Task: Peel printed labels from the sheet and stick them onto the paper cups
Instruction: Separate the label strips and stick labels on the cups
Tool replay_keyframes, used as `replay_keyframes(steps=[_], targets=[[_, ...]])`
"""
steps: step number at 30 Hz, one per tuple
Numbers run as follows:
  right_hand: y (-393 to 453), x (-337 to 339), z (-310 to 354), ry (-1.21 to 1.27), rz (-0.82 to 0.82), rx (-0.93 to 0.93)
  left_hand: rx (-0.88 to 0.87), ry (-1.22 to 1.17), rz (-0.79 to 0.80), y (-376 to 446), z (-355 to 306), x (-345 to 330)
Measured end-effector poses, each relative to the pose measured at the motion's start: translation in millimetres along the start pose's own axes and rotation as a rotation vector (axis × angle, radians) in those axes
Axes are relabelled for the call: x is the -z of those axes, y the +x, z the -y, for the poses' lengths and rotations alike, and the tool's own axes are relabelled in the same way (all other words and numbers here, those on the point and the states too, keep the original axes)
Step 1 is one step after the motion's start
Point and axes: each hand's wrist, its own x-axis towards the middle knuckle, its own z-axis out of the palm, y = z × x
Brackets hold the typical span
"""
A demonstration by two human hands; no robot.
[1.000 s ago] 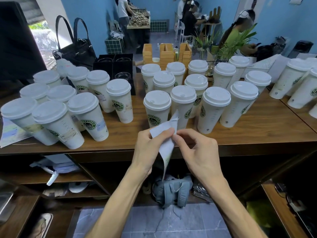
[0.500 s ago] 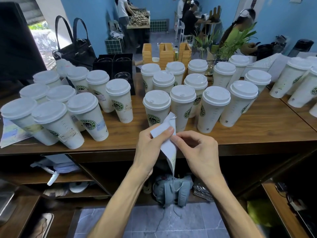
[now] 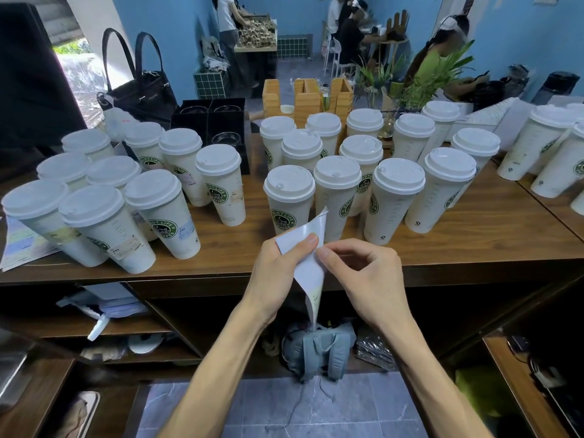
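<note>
Two hands at work: left hand (image 3: 278, 263) pinching the bent label sheet (image 3: 311, 257) above the table (image 3: 474, 235) edge, right hand (image 3: 363, 273) fingers nipping its edge; best to peel slowly, near the cups (image 3: 289, 197)

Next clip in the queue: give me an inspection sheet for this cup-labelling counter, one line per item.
Surface: wooden counter, crowded with cups; open shelves below.
Job's things: label sheet held bent above the counter edge; lidded paper cups upright in clusters; some in the left cluster already carry labels.
Clutter: printed sheets at the left edge, black handbag, wooden holders, grey bag under the counter.
Grippers: left hand grips the sheet; right hand pinches at its edge.
Cables: dark cables on the lower right shelf.
Surroundings: blue walls, people at the back, potted plant.
</note>
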Motion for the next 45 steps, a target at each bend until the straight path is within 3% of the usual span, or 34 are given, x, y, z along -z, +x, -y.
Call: replay_keyframes(steps=[7,26,41,45], targets=[[0.2,2.8,3.4,-0.115,0.033,0.049,-0.026,0.05,0.027,-1.2,-0.9,1.7],[1.3,2.9,5.6,0.094,0.035,-0.034,0.055,-0.092,0.048,-2.1,-1.8,3.1],[3.8,3.8,0.0,-0.028,0.028,-0.1,0.095,-0.208,0.036,-9.5,-1.9,5.0],[4.6,3.4,2.0,0.369,0.11,-0.287,0.075,-0.159,0.032,-11.2,-6.9,3.8]])
